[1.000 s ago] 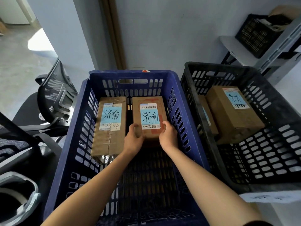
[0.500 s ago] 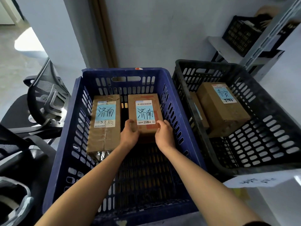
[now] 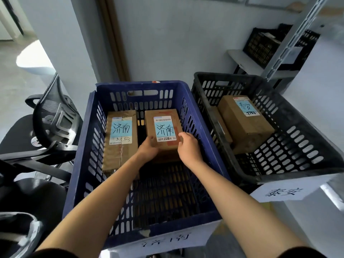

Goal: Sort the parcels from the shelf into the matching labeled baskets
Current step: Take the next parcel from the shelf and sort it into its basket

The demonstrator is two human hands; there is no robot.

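Observation:
A blue basket (image 3: 83,146) holds two cardboard parcels side by side, both with blue handwritten labels. The left parcel (image 3: 119,146) lies untouched. The right parcel (image 3: 163,120) rests on the basket floor. My left hand (image 3: 148,151) holds its near left corner, thumb on top. My right hand (image 3: 189,148) grips its right edge, thumb on top and fingers down between the box and the basket wall. A paper label (image 3: 167,241) hangs on the basket's front.
A black basket (image 3: 307,138) on the right holds a labelled parcel (image 3: 243,123) leaning on another, and carries a paper label (image 3: 284,191) in front. A metal shelf (image 3: 260,69) with a black crate stands behind it. An office chair (image 3: 54,120) is on the left.
The parcel stays in place in the blue basket. My right hand has shifted from the near corner to the right edge. The view has pulled back, showing both basket labels.

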